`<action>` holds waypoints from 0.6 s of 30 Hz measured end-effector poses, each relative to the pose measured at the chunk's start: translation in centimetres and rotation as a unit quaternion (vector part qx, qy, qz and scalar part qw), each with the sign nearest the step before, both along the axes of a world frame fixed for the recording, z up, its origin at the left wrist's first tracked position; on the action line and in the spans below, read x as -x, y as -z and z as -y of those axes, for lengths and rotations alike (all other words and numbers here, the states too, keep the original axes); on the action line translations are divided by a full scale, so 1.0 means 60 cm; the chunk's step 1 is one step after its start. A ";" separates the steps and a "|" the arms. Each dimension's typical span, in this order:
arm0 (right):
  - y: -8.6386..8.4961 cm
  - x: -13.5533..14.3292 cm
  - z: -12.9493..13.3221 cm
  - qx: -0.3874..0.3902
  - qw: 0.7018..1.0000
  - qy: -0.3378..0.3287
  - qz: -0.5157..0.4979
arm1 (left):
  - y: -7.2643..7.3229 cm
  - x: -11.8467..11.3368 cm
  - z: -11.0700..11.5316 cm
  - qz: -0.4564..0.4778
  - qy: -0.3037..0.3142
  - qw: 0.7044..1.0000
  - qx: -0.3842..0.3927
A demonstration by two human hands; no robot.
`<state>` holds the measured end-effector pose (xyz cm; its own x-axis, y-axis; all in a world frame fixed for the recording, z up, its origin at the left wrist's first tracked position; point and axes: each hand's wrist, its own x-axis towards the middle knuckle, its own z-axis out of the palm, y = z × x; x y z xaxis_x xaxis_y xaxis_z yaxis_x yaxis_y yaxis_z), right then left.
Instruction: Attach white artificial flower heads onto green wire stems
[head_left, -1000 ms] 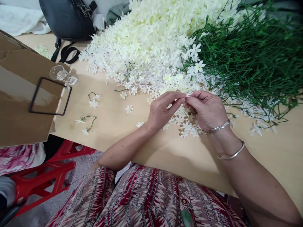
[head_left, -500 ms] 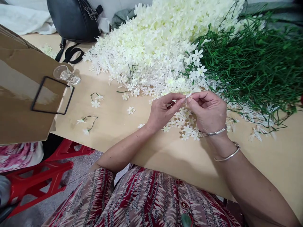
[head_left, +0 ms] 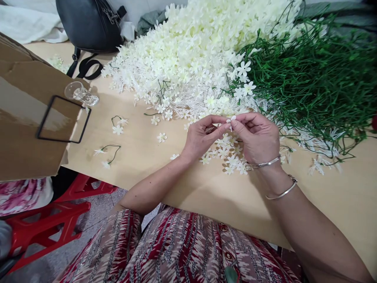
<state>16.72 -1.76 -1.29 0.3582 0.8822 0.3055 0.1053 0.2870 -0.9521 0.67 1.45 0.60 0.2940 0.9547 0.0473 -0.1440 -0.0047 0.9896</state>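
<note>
Blossom pile (head_left: 188, 59), on counter (head_left: 212, 194). In front of it: left hand (head_left: 200, 136) and right hand (head_left: 260, 137), both pinching one small white flower (head_left: 231, 121). Right of it: green stems (head_left: 309, 78).

This looks like a small workroom for putting together artificial flowers; whether it is part of a home cannot be told. A long wood-coloured counter (head_left: 206, 188) carries a great heap of white blossoms (head_left: 188, 59) in the middle and far part, with a thick pile of green stems (head_left: 312, 74) at the right, far more than household decoration. A cardboard box (head_left: 32, 114) on the left, red plastic stools (head_left: 25, 232) and a speckled floor (head_left: 100, 212) suit plain work premises, while a black bag (head_left: 88, 27) sits at the far left.
</note>
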 end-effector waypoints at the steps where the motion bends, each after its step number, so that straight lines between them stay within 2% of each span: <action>1: -0.004 0.001 0.003 0.000 1.000 0.006 0.027 | 0.000 0.000 0.001 0.005 -0.005 1.000 0.010; 6: -0.014 0.007 0.011 -0.015 0.992 0.052 0.112 | -0.004 -0.001 0.008 0.016 -0.008 0.999 0.050; 11: -0.011 0.004 0.006 -0.028 0.995 0.028 0.094 | -0.012 -0.002 0.010 0.041 0.002 0.997 0.071; 18: -0.017 0.001 0.005 -0.026 0.993 0.055 0.100 | -0.019 -0.003 0.010 0.060 -0.006 0.992 0.112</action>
